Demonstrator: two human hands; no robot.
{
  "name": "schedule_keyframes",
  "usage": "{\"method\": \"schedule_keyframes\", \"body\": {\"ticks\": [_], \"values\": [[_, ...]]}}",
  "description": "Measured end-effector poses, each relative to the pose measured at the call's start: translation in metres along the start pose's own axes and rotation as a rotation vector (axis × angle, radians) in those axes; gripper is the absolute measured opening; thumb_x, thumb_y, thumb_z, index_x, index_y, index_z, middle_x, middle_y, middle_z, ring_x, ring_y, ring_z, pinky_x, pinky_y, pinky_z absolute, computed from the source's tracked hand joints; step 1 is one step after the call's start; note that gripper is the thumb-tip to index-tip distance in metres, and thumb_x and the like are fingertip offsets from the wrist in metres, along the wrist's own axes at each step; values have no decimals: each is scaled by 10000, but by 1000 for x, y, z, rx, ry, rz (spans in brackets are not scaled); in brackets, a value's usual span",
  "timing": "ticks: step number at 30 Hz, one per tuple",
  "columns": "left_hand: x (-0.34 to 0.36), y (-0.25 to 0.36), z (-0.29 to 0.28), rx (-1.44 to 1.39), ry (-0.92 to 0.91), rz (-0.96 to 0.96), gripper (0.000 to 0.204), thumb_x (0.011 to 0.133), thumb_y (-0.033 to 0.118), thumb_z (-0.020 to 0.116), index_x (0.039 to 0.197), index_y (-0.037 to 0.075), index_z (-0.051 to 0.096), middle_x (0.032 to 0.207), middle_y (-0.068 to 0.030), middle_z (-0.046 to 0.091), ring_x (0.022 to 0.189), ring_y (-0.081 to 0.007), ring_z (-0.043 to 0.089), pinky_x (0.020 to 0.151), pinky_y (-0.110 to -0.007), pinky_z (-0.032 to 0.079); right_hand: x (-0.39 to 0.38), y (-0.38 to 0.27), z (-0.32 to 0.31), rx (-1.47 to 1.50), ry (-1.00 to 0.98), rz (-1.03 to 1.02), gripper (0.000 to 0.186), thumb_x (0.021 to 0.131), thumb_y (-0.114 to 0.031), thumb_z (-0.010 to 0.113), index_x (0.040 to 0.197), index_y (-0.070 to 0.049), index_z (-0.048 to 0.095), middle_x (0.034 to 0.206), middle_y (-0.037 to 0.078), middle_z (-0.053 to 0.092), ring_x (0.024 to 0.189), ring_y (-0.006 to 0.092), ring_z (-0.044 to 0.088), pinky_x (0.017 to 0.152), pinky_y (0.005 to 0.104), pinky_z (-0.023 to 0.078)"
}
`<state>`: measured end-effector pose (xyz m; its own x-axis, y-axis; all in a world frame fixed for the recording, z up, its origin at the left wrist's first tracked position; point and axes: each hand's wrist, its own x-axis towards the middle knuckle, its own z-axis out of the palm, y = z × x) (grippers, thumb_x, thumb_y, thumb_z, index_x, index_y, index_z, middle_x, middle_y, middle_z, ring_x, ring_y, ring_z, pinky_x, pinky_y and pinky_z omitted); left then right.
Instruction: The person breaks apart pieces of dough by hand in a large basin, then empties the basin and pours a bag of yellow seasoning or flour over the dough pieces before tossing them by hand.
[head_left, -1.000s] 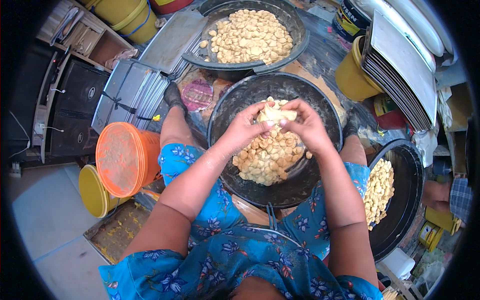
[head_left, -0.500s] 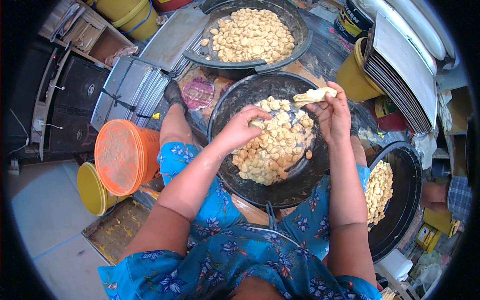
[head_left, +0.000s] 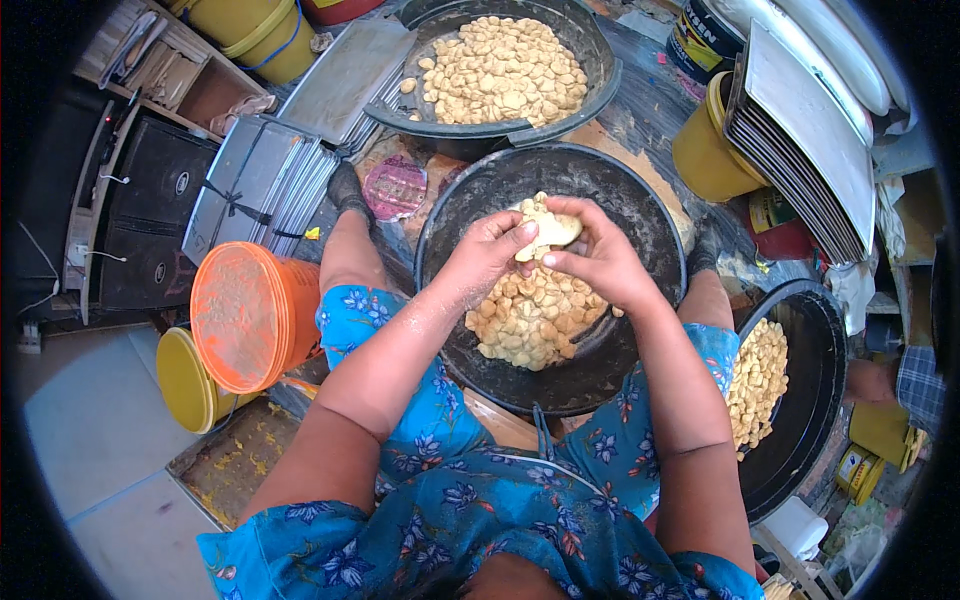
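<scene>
At far left an orange bucket (head_left: pixel 245 315) lies on its side by a yellow tub (head_left: pixel 190 380), with stacked metal trays (head_left: pixel 255 185) above. In the middle, the left hand (head_left: pixel 490 250) and right hand (head_left: pixel 600 260) meet over a black basin (head_left: pixel 650 230), both closed on one pale dough piece (head_left: pixel 550 230) held above the heap (head_left: pixel 530 315) in that basin. A second basin (head_left: pixel 590 45) of pieces sits beyond. At right, another pan (head_left: pixel 810 400) holds more pieces.
</scene>
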<state>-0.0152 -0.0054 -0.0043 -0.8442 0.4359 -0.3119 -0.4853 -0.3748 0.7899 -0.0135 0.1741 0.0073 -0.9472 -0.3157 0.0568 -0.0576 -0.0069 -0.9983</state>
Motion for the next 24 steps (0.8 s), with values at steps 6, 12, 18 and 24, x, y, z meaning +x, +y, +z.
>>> {"method": "schedule_keyframes", "body": {"ticks": [6, 12, 18, 24], "values": [[-1, 1, -2, 1, 7, -29, 216, 843, 202, 615, 946, 22, 555, 874, -37, 583, 767, -115, 554, 627, -261, 468, 3, -16, -7, 12, -15, 337, 212, 833, -124, 604, 1016, -16, 592, 819, 1, 577, 756, 83, 533, 711, 230, 448], [1, 6, -12, 196, -83, -72, 182, 803, 152, 650, 891, 25, 555, 811, -34, 572, 715, -115, 554, 603, -255, 469, 5, -14, -26, 288, 193, 276, 103, 852, -121, 547, 911, -47, 589, 828, 20, 585, 713, 84, 530, 648, 219, 449], [0, 6, -15, 91, -28, 46, 121, 787, 46, 550, 896, 15, 506, 835, -75, 570, 749, -153, 576, 650, -297, 496, 12, -14, -48, 710, 499, 253, 147, 882, -79, 411, 998, -60, 500, 904, 79, 555, 846, 195, 553, 693, 371, 506], [0, 15, -15, -106, 110, 211, 287, 774, 7, 455, 1061, 5, 435, 981, -187, 570, 843, -258, 608, 748, -381, 522, 10, -9, -68, 635, 411, 199, 183, 906, -120, 451, 1072, -59, 496, 885, 69, 557, 699, 151, 560, 622, 300, 516]]}}
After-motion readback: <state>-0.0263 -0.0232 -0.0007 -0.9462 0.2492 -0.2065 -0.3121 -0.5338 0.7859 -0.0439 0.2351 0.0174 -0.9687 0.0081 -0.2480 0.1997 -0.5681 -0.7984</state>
